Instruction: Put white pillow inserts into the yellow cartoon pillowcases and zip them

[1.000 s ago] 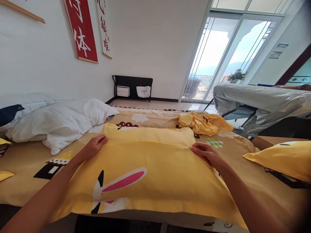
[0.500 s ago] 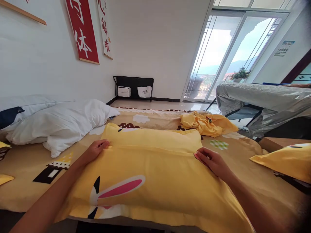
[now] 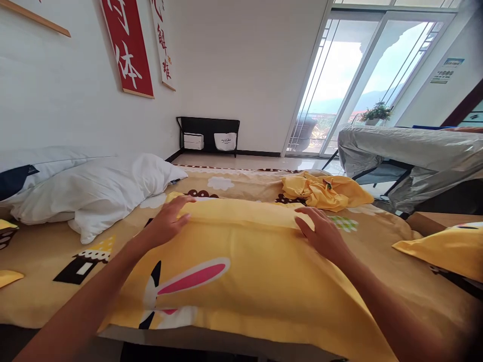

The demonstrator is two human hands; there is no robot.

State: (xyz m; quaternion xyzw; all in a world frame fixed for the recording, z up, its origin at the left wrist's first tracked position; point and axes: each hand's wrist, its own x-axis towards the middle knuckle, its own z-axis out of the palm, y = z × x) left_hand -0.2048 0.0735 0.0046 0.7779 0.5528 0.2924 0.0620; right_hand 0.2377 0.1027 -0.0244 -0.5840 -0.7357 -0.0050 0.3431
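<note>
A yellow pillow [image 3: 241, 261] with a pink-eared rabbit print lies across the bed in front of me. My left hand [image 3: 168, 221] rests flat on its far left corner, fingers stretched out. On the far right corner lies my right hand [image 3: 322, 234], also flat with fingers spread. Neither hand holds anything. The pillow's far edge is pressed down under both palms.
The bed sheet [image 3: 49, 251] is tan with cartoon prints. White pillows [image 3: 90, 191] are piled at the left. A crumpled yellow cloth [image 3: 324, 191] lies beyond the pillow. Another yellow pillow [image 3: 445, 249] sits at the right. A silver-covered table [image 3: 411, 153] stands by the glass doors.
Both hands let go of the pillow's side edges and moved forward, onto its far corners, now lying flat with fingers spread.
</note>
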